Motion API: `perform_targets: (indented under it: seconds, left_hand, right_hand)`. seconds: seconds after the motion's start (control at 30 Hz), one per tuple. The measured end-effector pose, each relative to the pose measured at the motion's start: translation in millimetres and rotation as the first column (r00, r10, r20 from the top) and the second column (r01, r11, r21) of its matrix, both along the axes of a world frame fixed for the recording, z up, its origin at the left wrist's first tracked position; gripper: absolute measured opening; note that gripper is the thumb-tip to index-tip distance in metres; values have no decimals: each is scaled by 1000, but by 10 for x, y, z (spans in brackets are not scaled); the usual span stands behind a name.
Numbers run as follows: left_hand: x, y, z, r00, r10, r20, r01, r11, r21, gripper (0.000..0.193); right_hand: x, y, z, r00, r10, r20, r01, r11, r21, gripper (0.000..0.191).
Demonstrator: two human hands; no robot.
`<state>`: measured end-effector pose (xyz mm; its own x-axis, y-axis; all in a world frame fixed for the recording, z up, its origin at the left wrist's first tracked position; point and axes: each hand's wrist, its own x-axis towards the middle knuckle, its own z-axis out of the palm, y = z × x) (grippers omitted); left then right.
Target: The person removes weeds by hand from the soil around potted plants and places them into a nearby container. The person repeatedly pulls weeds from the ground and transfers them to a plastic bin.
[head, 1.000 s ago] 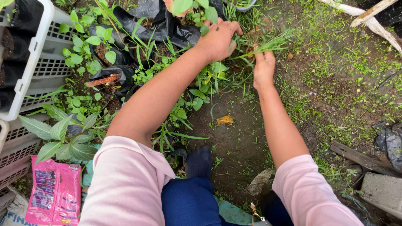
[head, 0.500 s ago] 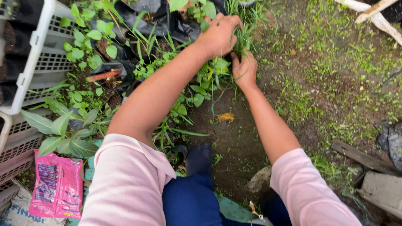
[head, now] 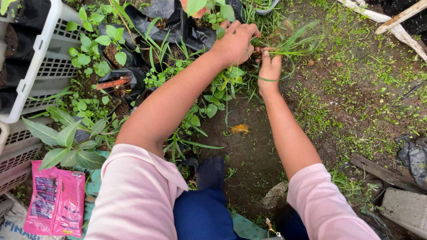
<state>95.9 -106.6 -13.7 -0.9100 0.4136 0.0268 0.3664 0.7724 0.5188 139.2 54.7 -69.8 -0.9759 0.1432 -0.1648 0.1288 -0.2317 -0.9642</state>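
While we are clamping our right hand (head: 269, 69) on the grass tuft (head: 293, 44), our left hand (head: 235, 42), curled beside it, is risking tearing neighbouring seedlings (head: 222, 89) loose.

Bare soil (head: 249, 151) (patchy weeds), daylight.

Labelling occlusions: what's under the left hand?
The left hand covers leafy green plants and the base of the grass tuft, which the right hand grips. The roots and soil beneath it are hidden.
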Motion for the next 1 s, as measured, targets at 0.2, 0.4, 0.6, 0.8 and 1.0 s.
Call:
perform_targets:
  seconds: [0.2,0.4,0.6,0.8,1.0]
  left_hand:
    - [24,-16,-63,989,7,149,-19,997,80,42]
    - [27,-23,-38,999,-39,-1,39,997,61,38]
    - [-13,-9,-34,997,-31,-66,44,977,209,30]
    - [-113,-37,-25,1000,14,15,-17,949,315,26]
    - [-40,68,56,998,-2,55,-4,994,113,26]
  right_hand:
    - [102,533,36,973,-133,-190,126,991,-51,16]
    - [507,659,112,767,548,-333,14,505,863,43]
    - [707,619,-87,772,615,-164,-100,371,923,39]
    - [350,762,-138,988,-100,115,113,988,-109,15]
    - [199,633,72,926,198,-323,131,633,763,39]
